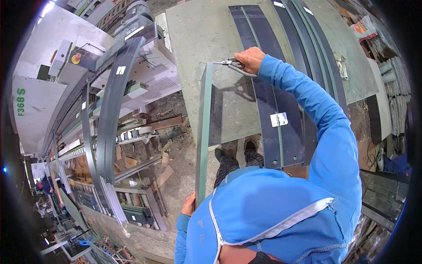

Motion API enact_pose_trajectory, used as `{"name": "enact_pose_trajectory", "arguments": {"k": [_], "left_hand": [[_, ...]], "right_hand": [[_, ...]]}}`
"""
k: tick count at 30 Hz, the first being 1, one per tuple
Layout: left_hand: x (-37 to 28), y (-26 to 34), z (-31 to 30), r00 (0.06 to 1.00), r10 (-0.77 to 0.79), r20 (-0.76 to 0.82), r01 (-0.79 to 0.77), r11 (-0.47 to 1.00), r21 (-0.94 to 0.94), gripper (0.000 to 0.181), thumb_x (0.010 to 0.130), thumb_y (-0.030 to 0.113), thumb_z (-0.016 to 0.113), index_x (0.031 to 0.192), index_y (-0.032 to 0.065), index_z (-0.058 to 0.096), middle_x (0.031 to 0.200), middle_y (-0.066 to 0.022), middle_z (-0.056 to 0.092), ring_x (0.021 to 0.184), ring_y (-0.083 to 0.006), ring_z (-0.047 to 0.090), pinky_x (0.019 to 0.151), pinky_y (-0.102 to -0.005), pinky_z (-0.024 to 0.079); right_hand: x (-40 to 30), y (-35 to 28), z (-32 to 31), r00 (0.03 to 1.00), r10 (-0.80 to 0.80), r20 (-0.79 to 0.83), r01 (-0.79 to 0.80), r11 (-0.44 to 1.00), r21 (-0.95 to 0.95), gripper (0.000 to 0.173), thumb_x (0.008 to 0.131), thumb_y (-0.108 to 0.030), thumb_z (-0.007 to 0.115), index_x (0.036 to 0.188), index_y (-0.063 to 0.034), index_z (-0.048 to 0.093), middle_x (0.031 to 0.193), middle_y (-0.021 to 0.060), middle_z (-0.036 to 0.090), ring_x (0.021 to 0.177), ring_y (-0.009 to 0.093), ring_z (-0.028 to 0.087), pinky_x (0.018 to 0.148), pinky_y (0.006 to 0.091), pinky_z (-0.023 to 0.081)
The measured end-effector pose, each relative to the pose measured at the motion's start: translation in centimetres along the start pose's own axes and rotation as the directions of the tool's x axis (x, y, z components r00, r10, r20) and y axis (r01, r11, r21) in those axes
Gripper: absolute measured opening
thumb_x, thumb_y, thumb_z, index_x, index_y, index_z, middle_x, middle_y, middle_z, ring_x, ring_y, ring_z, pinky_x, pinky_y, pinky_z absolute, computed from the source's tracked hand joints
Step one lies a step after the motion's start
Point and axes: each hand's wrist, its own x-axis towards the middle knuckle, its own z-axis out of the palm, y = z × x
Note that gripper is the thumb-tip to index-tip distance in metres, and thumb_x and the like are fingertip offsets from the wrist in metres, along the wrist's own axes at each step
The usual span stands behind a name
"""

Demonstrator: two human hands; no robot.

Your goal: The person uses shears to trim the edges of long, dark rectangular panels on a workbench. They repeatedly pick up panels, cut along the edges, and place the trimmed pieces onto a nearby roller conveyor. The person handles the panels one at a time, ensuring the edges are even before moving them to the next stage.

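My right hand (250, 60) is closed around the handles of a pair of locking pliers (230, 62). The tool's jaws meet the far end of a long green profile (203, 128). At the near end of that profile, by my torso, my left hand (189, 204) holds its edge; part of this hand is hidden. Beneath my right forearm lies a wide dark panel (268, 109) with a narrow green strip down its middle and a white label (279, 119) on it.
More long dark profiles (306, 43) lie to the right on a grey-green work surface (197, 36). On the left stands a large machine (158, 62) with dark profiles (113, 99) leaning across it. Below it, a metal rack (155, 204) and wood scraps (164, 178) are on the floor.
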Motion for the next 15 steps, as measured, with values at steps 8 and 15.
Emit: {"name": "enact_pose_trajectory", "arguments": {"k": [8,15], "left_hand": [[7.2,13.3,2.4,0.989,-0.035,-0.140,0.041,0.998,0.038,0.040,0.084,0.046,0.054,0.084,0.0067,0.064,0.076,0.0006,0.060,0.066,-0.0092,0.054,0.061,-0.0250,0.043],[28.1,25.6,10.9,0.803,0.594,-0.044,-0.552,0.769,0.321,0.056,0.077,0.045,0.060,0.088,-0.0096,0.062,0.086,-0.0201,0.063,0.080,-0.0263,0.059,0.072,-0.0355,0.044]], "right_hand": [[-6.1,1.9,-1.4,0.761,0.615,-0.204,-0.568,0.785,0.247,0.028,0.073,-0.031,0.063,0.079,-0.0039,0.057,0.073,0.0160,0.062,0.069,0.035,0.060,0.062,0.0439,0.046],[-10.0,-6.4,-0.9,0.629,0.759,0.170,-0.502,0.229,0.834,0.039,0.075,-0.035,0.069,0.068,0.0020,0.056,0.057,0.0105,0.059,0.051,0.014,0.059,0.046,0.0279,0.046]]}}
